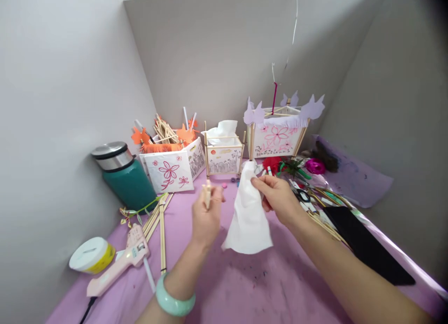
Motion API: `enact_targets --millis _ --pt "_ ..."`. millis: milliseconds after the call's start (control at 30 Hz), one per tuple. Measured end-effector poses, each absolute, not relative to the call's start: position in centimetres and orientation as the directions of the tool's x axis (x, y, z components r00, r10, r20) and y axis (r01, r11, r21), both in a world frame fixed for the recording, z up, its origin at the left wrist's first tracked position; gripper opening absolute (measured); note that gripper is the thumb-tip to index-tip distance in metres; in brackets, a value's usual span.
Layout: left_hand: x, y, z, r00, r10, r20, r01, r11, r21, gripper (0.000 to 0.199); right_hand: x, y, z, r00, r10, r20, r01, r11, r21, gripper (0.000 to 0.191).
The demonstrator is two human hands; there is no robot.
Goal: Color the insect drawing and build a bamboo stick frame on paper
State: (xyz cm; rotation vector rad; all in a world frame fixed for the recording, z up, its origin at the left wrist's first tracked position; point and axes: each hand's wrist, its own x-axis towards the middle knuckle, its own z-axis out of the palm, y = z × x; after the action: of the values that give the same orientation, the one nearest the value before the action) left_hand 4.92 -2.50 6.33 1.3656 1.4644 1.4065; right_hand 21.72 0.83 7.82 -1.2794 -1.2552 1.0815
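My right hand [276, 193] pinches a soft white sheet [248, 217], like tissue or thin cloth, near its upper edge. The sheet hangs down and flares out toward its lower edge. A small white stick with a blue tip shows by the fingers of that hand; whether they grip it I cannot tell. Closed and slightly blurred, my left hand [206, 219] holds a pale wooden stick [208, 196] seen nearly end-on. Behind the hands stands a small stick-framed box [224, 161] with drawn paper sides and white tissue in its top.
On the left are a green bottle [129, 184], a pink glue gun [119, 263], a white tub [91, 255] and bundled sticks [162, 235]. A decorated lantern [276, 140] stands at the back right. Scissors [303, 195] and a black tablet-like slab [367, 244] lie on the right.
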Motion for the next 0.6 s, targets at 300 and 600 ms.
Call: enact_targets --millis 300,600 --pt "6.0 -4.2 6.1 -0.057 0.991 0.118 0.413 -0.084 0.907 0.012 21.4 -0.3 6.3 0.114 0.993 0.029 -0.066 0.037 -0.997 0.028" --pt "2.2 -4.5 7.0 0.150 0.943 -0.296 0.090 0.285 0.954 0.034 24.6 0.7 7.2 -0.080 0.997 0.016 0.224 0.034 -0.974 0.034"
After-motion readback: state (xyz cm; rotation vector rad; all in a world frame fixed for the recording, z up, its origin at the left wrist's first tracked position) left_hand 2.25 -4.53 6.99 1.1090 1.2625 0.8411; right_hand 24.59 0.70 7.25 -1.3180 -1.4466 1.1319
